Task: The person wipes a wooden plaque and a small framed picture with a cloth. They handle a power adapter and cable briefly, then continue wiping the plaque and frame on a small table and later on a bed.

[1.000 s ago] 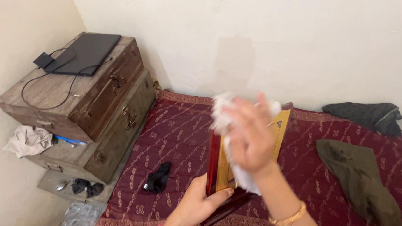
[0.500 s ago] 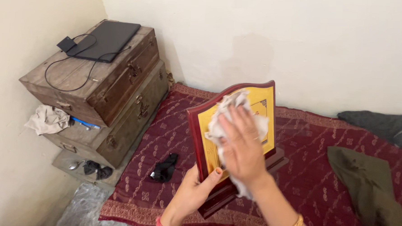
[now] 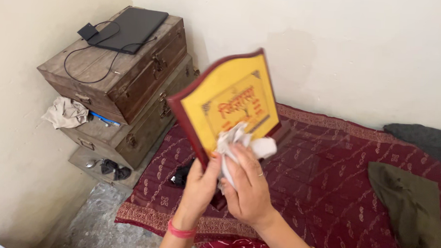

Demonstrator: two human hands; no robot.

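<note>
Plaque (image 3: 229, 102), yellow with a dark red edge, was gripped at its bottom by the left hand (image 3: 200, 180) while the right hand (image 3: 247, 187) squeezed a white cloth (image 3: 242, 142) against it.

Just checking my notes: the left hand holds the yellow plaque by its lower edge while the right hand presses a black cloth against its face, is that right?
Not quite: the head view shows a white cloth, not black. The left hand does hold the yellow plaque by its lower edge, and the right hand presses the cloth against its face.
</note>
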